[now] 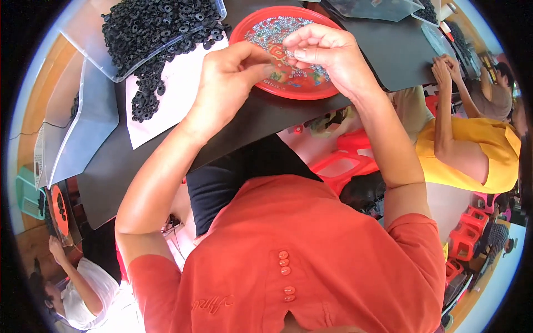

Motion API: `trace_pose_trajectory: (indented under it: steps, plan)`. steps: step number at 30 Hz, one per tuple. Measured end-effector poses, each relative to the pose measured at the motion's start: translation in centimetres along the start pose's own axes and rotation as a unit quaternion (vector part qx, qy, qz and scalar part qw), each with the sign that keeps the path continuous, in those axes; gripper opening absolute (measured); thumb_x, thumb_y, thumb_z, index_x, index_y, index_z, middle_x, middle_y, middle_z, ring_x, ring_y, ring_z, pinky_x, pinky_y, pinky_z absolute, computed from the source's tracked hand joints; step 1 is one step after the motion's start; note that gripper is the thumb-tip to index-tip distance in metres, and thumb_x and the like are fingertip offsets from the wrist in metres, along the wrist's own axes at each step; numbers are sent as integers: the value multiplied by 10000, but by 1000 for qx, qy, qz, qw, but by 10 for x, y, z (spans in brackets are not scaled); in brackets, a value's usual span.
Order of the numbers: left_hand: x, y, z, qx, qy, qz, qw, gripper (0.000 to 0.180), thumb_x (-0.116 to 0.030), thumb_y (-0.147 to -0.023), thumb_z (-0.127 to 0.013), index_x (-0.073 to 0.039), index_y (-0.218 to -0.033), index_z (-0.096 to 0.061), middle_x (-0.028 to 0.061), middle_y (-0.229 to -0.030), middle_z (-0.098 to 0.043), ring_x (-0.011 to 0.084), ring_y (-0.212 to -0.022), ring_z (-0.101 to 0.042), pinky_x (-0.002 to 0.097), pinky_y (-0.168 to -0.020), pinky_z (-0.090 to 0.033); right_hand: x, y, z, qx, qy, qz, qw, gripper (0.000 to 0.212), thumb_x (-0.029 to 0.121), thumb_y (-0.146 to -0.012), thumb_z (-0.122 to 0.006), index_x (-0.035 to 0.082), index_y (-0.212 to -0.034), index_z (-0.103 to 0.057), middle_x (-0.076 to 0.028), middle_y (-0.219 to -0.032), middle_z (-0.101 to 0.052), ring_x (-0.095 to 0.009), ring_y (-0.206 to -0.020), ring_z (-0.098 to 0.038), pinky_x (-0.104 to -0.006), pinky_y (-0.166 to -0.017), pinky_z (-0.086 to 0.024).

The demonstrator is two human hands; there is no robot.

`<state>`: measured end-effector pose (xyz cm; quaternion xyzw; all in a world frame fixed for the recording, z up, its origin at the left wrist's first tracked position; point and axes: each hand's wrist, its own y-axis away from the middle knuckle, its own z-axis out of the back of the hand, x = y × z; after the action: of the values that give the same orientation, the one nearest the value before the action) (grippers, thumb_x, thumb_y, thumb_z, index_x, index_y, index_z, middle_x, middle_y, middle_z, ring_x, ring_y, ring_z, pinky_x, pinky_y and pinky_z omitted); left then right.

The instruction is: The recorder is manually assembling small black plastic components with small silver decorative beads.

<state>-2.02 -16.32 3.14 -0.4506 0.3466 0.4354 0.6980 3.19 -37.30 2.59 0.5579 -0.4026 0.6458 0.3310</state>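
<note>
Over the near part of a round red tray (277,91), both my hands are raised with their fingertips turned toward each other. The tray holds many small silvery coiled pieces (277,28) that look like springs, lying over a printed pattern. Thumb and index finger of my left hand (225,83) are pinched together at the tray's left side; whatever sits between them is hidden. My right hand (327,55) is also closed in a pinch, above the tray's middle. A small silvery bit shows at its fingertips, too small to tell from the pieces behind. The hands are apart.
Left of the tray, black ring-shaped parts (147,97) spill from a clear plastic bin (89,44) onto white paper (166,116) on the dark table (216,147). Another clear bin (83,127) stands at the left. A person in yellow (466,150) works at right, one in white (91,294) at lower left.
</note>
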Motion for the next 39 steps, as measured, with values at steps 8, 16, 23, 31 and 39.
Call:
trace_pose_trajectory:
  steps: [8,16,23,31,39]
  plan:
    - [5,-21,-12,30,17,-62,998,45,12,-830,-659,44,-850,-634,84,-789,-671,122,-701,-662,237,-658,-529,1,-1,-4,19,-27,21,999,191,33,-848,-633,5,-1036,-652,-48,-947,-665,-115,-853,-616,-253,-757,-491]
    - [10,-23,-18,-9,146,61,987,70,-52,-847,-673,-4,-898,-673,11,-767,-655,52,-677,-561,192,-618,-447,-8,-7,-5,-19,-40,18,999,190,43,-855,-632,12,-1042,-652,-43,-942,-660,-114,-845,-612,-253,-754,-492]
    - [12,-28,-18,-35,169,142,975,102,-87,-876,-646,10,-898,-667,36,-748,-657,74,-625,-565,205,-550,-433,-16,-13,-11,-42,-10,164,986,199,-42,-815,-601,-11,-1008,-636,-45,-881,-649,-102,-795,-611,-245,-723,-502]
    - [27,-26,-18,-97,60,75,991,106,-84,-867,-655,22,-875,-661,34,-752,-666,80,-636,-569,219,-586,-455,-32,-16,-7,-59,66,192,977,245,-58,-771,-605,-12,-1011,-633,-68,-873,-660,-122,-819,-636,-266,-736,-513]
    - [52,-33,-13,-140,-339,-176,914,85,-91,-683,-728,-74,-742,-669,71,-777,-600,285,-789,-517,389,-719,-451,-30,-18,2,-72,232,135,961,219,-43,-825,-582,9,-1027,-648,-56,-940,-649,-120,-843,-620,-250,-787,-490]
